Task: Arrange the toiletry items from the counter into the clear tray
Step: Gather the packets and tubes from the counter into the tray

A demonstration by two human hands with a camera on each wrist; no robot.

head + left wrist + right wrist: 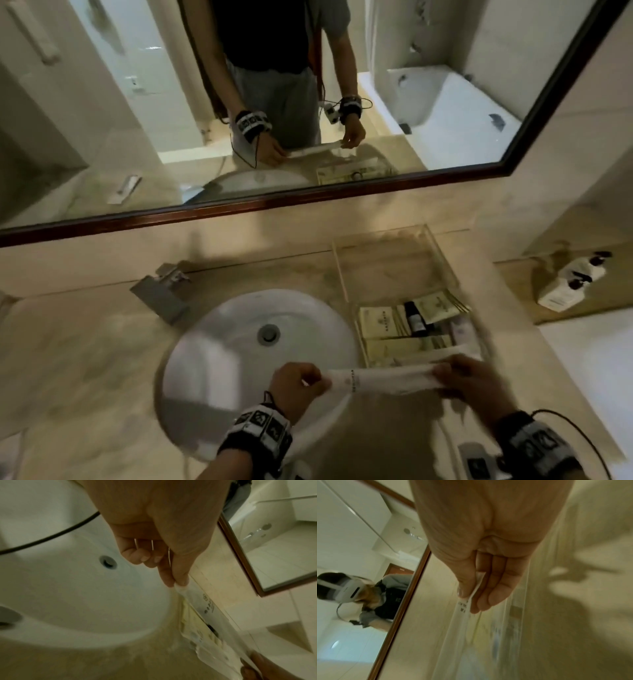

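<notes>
left hand grip: pinching white packet end | right hand grip: pinching other end | lower centre, beside clear tray

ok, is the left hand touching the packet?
Touching. The left wrist view shows the left hand pinching the packet's end between thumb and finger; the right hand holds the other end.
</notes>
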